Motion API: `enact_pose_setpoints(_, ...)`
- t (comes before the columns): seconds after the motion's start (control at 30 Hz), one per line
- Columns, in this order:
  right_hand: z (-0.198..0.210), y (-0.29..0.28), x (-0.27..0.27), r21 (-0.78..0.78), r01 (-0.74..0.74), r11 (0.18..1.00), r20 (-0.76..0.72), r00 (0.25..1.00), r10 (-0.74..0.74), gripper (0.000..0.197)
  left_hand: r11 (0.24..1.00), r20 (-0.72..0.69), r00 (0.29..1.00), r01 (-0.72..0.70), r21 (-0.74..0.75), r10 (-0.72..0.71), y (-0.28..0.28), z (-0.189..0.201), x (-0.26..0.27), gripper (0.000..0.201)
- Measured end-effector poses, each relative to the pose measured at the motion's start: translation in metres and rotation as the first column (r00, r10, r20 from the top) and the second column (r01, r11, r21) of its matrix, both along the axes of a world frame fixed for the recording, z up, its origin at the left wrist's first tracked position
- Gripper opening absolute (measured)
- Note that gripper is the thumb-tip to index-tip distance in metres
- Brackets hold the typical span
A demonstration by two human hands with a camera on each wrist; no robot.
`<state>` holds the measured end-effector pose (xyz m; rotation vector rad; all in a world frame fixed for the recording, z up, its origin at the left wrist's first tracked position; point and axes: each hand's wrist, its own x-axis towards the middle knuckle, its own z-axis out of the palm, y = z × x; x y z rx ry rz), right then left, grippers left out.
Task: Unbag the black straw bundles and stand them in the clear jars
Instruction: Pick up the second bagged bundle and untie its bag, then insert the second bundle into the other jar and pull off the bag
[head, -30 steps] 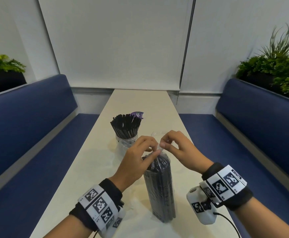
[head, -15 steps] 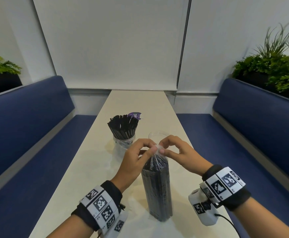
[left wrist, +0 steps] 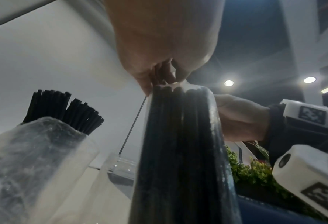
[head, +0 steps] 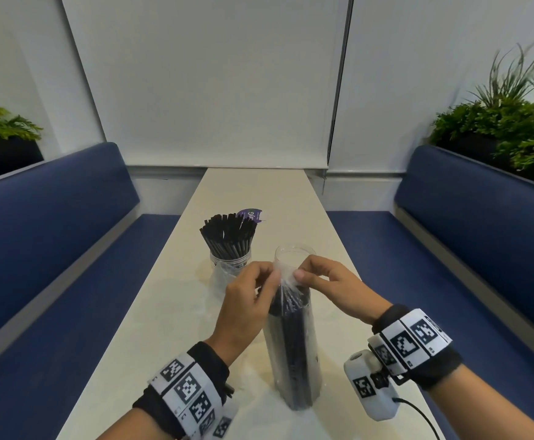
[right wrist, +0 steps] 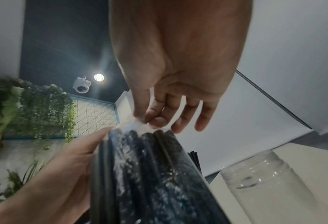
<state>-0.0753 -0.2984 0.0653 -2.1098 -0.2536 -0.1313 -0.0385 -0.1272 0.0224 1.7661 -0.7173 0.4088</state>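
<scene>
At table centre, the left hand (head: 249, 304) and right hand (head: 329, 285) are pinching the gathered top of the bagged straw bundle (head: 294, 350), standing upright. Opening appears underway; next, likely parting the plastic, with the empty jar (head: 291, 253) waiting at twelve o'clock.

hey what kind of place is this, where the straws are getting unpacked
Most likely a cafe or restaurant booth. A long pale table runs between two blue padded benches, with green planters behind the seat backs, and a clear jar of black straws stands on the table like drinks-counter stock.
</scene>
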Motion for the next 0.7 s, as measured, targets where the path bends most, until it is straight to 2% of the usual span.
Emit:
enact_pose_setpoints(0.1, 0.0, 0.002, -0.004, -0.023, -0.038, 0.999, 0.041, 0.998, 0.039, 0.006, 0.998, -0.158, 0.987, -0.012, -0.06, 0.002, -0.001, 0.002, 0.001, 0.01)
enact_pose_setpoints(0.17, -0.001, 0.002, -0.003, -0.049, -0.034, 0.998, 0.118, 0.992, 0.04, 0.005, 0.987, -0.243, 0.97, -0.029, -0.156, -0.01, -0.002, 0.006, 0.003, 0.011)
enact_pose_setpoints(0.27, -0.001, -0.003, 0.001, -0.037, 0.027, 0.999, 0.247, 0.969, -0.017, 0.017, 0.948, -0.336, 0.936, -0.004, -0.317, -0.108, -0.001, 0.015, 0.004, 0.012)
enact_pose_setpoints(0.33, 0.0, -0.004, 0.0, -0.005, 0.064, 0.998, 0.278, 0.959, -0.06, 0.021, 0.954, -0.335, 0.924, 0.083, -0.288, -0.182, 0.003, 0.014, 0.003, 0.016)
enact_pose_setpoints(0.47, 0.001, 0.005, 0.0, 0.002, 0.091, 0.996, 0.326, 0.941, -0.087, 0.031, 0.925, -0.41, 0.839, 0.379, -0.033, -0.358, 0.003, 0.003, -0.008, 0.055)
enact_pose_setpoints(0.53, 0.003, 0.011, -0.001, -0.074, 0.145, 0.987, 0.453, 0.886, -0.097, 0.031, 0.907, -0.421, 0.83, 0.419, 0.036, -0.366, 0.0, -0.002, -0.013, 0.071)
enact_pose_setpoints(0.63, 0.004, 0.016, -0.008, -0.288, 0.305, 0.908, 0.709, 0.705, -0.012, 0.016, 0.921, -0.438, 0.84, 0.384, 0.06, -0.321, -0.002, -0.005, -0.012, 0.083)
enact_pose_setpoints(0.7, -0.001, 0.014, -0.014, -0.34, 0.354, 0.871, 0.805, 0.589, 0.076, 0.029, 0.913, -0.446, 0.829, 0.404, 0.062, -0.337, -0.001, -0.009, -0.009, 0.091)
